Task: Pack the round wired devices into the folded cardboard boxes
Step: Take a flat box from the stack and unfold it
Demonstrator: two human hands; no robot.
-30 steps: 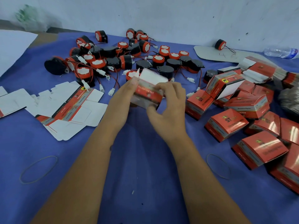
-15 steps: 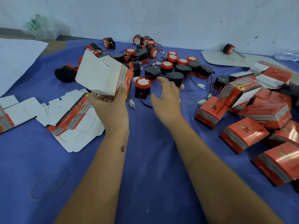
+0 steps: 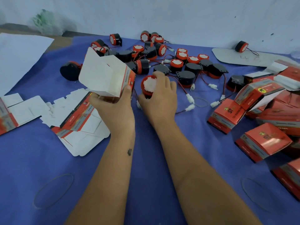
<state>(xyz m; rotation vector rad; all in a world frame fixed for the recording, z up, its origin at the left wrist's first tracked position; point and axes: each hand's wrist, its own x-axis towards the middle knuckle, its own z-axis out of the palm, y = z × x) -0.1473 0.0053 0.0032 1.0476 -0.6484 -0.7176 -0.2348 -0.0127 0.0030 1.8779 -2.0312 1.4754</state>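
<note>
Right hand (image 3: 159,96) now grips red-rimmed, white-faced device (image 3: 149,86) | left hand (image 3: 113,105) holds open box (image 3: 105,75)

The left hand (image 3: 112,109) grips an opened cardboard box (image 3: 105,77) by its lower corner, tilted, its white inside facing up. Just beside it, the right hand (image 3: 159,98) curls its fingers (image 3: 162,78) round a round red device (image 3: 148,86) with a white centre. Behind them a heap of red-and-black wired devices (image 3: 177,64) lies on the blue bench (image 3: 146,159). Flat box blanks (image 3: 78,120) lie to the left, closed red boxes (image 3: 263,140) are piled on the right, and 2 rubber bands (image 3: 53,190) lie near the front.
</note>
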